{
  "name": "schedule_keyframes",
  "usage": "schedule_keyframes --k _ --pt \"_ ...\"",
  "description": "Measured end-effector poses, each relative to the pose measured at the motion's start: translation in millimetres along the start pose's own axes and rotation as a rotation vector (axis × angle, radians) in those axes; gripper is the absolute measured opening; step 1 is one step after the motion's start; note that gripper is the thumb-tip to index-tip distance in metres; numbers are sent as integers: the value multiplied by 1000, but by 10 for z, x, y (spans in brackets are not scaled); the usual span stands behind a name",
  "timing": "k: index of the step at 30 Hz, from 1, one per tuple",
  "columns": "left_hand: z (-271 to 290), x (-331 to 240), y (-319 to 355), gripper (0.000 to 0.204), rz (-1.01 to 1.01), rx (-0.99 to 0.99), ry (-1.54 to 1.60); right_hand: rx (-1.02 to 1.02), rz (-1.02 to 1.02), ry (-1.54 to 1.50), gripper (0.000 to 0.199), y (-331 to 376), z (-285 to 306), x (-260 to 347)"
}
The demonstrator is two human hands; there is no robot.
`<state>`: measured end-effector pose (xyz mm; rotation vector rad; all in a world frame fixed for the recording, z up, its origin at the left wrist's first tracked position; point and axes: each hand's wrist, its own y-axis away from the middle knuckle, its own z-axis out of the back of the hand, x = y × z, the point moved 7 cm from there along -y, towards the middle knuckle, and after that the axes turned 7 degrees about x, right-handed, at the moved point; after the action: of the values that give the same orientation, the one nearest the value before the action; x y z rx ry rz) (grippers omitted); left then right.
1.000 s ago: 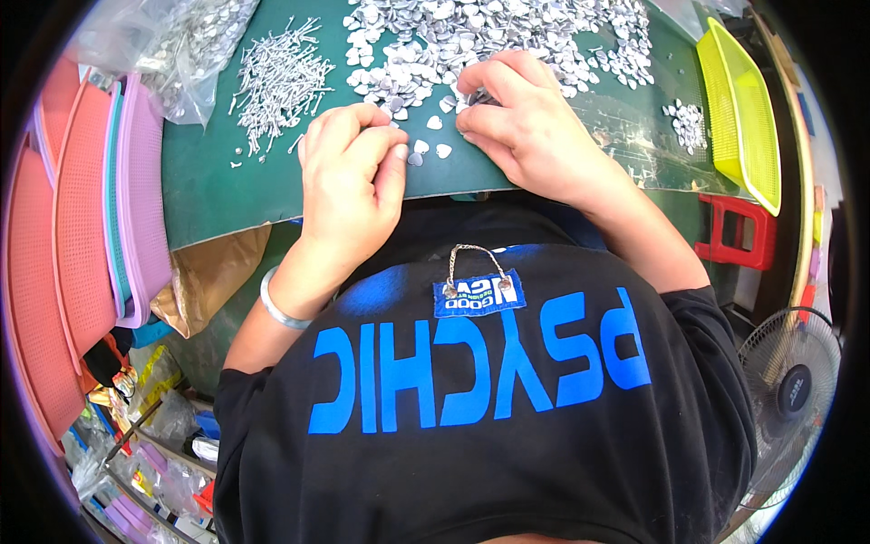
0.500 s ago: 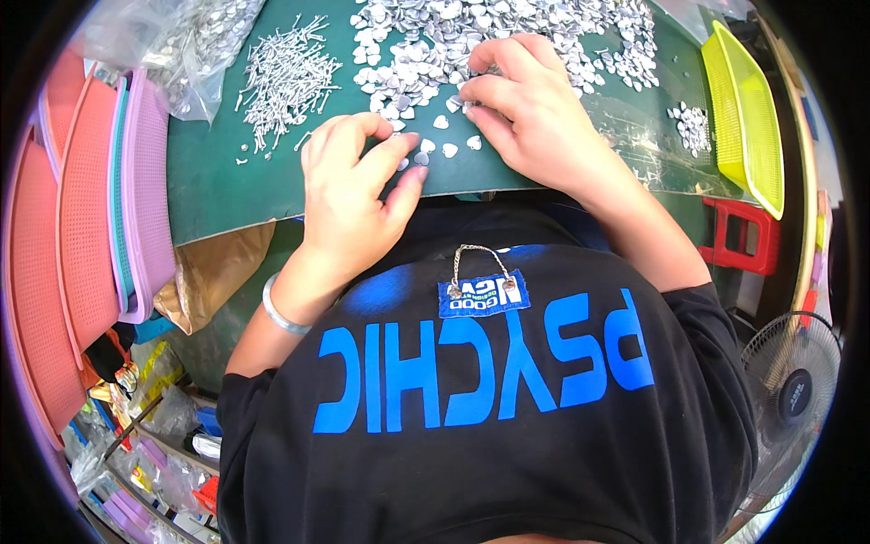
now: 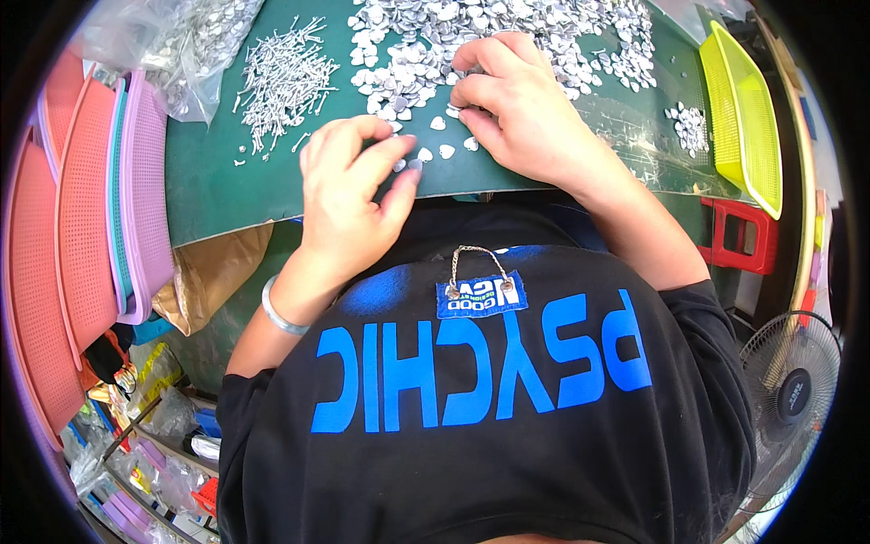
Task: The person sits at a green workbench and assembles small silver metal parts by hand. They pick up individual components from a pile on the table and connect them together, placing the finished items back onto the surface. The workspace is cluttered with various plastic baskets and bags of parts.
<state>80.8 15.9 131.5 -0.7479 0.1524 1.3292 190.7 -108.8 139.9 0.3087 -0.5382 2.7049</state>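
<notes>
A wide heap of small silver heart-shaped pieces (image 3: 471, 36) lies on a green mat (image 3: 217, 181). My right hand (image 3: 521, 113) rests at the heap's near edge with bent fingers, their tips down among the pieces; what is under them is hidden. My left hand (image 3: 349, 195) sits near the mat's front edge, thumb and forefinger pinched on one small silver piece (image 3: 414, 165). A few loose hearts (image 3: 439, 136) lie between the two hands. A pile of thin silver pins (image 3: 281, 77) lies to the left of my left hand.
A clear bag of silver parts (image 3: 181, 36) sits at the far left of the mat. Stacked pink and purple baskets (image 3: 100, 208) stand on the left, and a yellow tray (image 3: 743, 109) on the right. A red stool (image 3: 743, 240) and a fan (image 3: 793, 381) stand lower right.
My left hand has slid a little toward the mat's front edge, its fingers closing on a small piece. My right hand has barely shifted at the heap's edge.
</notes>
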Motion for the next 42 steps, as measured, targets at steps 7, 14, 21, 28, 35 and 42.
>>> schedule_keyframes --k 7,14,21,28,35,42 --pt "123 123 50 27 30 -31 -38 -10 14 -33 11 -17 13 -19" --pt "-58 -68 6 22 -38 25 -78 17 58 -10 9 -57 -13 16" --pt "-94 -98 11 19 -91 1 -22 22 54 -47 7 -42 22 43" --pt "-89 -80 -15 16 -29 -11 -40 96 80 1 8 -4 29 109" --pt "52 34 -8 19 6 -83 -55 15 30 -79 10 23 114 21" --pt "231 255 117 15 63 -92 -102 58 137 -83 15 49 85 166"
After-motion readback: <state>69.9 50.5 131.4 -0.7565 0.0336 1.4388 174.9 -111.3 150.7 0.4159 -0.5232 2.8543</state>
